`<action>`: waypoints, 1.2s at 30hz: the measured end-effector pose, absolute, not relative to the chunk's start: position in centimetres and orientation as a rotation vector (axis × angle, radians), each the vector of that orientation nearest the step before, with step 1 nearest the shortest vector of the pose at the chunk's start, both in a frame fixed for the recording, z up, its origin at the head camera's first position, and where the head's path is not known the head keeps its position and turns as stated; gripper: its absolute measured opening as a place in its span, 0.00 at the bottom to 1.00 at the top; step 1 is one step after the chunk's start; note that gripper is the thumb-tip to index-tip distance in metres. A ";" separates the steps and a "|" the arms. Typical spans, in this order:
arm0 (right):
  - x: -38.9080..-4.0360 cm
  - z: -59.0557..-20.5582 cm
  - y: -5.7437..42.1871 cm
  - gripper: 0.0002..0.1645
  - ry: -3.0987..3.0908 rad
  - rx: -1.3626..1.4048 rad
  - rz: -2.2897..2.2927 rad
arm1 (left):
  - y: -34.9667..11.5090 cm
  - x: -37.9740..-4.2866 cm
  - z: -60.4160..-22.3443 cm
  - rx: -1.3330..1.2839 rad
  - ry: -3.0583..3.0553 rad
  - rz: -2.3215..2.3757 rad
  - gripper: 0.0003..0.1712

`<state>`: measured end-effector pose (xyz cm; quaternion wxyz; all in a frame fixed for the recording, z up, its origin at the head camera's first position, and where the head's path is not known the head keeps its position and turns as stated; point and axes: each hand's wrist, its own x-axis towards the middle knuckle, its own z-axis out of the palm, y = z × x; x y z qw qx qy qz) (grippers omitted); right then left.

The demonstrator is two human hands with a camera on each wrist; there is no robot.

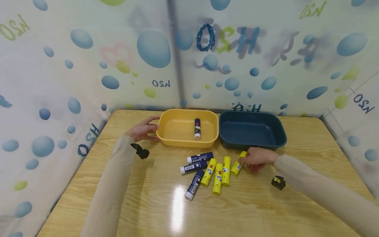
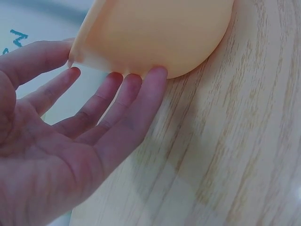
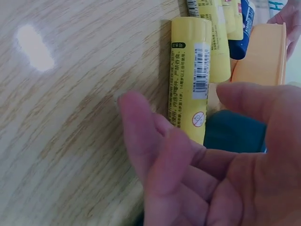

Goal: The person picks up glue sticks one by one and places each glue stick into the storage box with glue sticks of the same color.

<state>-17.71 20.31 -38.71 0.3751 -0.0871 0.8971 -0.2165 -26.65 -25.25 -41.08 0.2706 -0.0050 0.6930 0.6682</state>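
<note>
My left hand (image 1: 144,129) is at the left end of a yellow plastic bin (image 1: 187,144), its extended fingertips against the end wall in the left wrist view. A dark blue glue stick with a white end (image 1: 197,129) lies in that bin. Over the right side of the table, my right hand (image 1: 257,159) is at a yellow glue stick (image 1: 238,166). Its fingers lie by the lower part of this stick (image 3: 190,70) in the right wrist view, while the thumb stands slightly apart from it. Several more yellow glue sticks (image 1: 217,179) and three dark blue ones (image 1: 194,185) lie nearby.
A dark blue bin (image 1: 251,144) stands beside the yellow one, against its right end. Behind both bins rises a patterned cloth wall (image 1: 189,89) at the back edge of the wooden table (image 1: 160,204).
</note>
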 end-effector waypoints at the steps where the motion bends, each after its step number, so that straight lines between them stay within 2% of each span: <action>1: -17.7 -38.7 20.3 0.25 2.297 -0.211 -0.556 | -25.2 -26.6 -41.1 -0.017 1.866 1.802 0.34; 12: -17.7 -39.5 20.1 0.31 2.353 -0.116 -0.554 | -25.2 -26.4 -41.1 -0.013 1.865 1.807 0.35; 20: -17.8 -40.4 20.0 0.34 2.436 -0.178 -0.524 | -25.1 -26.5 -41.0 -0.028 1.870 1.800 0.34; 36: -18.1 -40.8 19.0 0.27 2.460 -0.218 -0.478 | -25.1 -26.6 -41.1 -0.033 1.875 1.779 0.33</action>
